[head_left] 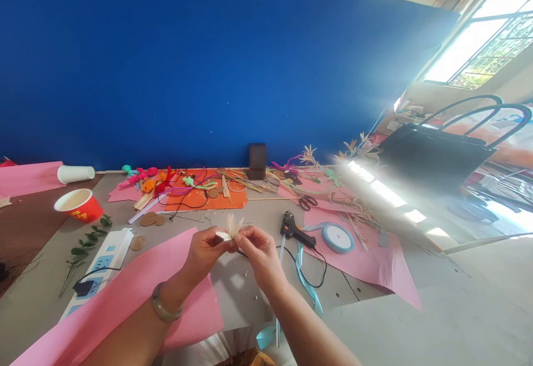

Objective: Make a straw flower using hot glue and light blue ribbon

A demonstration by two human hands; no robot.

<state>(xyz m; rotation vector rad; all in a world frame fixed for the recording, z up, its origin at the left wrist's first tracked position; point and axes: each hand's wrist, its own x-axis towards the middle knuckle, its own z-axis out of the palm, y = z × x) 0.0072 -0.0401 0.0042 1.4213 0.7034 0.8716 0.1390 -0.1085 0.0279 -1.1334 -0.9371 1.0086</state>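
1. Two hands meet over the grey table, just above the near edge of a pink paper sheet. The left hand wears a pale bracelet at the wrist.
2. Both the left hand and the right hand have thumb and fingertips pinched closed on the base of a small straw flower, which is held in the air between them.
3. Its long axis runs upright, with the base down in the fingertips and the tips pointing up and away from the person.
4. It looks pale cream, made of a few narrow, pointed petals that fan apart at the top. One whitish bit lies sideways at the left fingertips.
5. Just beyond the right hand lie a black glue gun and a light blue ribbon spool. A white power strip lies to the left.
6. Farther off are a red cup, an orange sheet strewn with craft bits, and scissors.
7. Farthest, a brown box stands against the blue wall.
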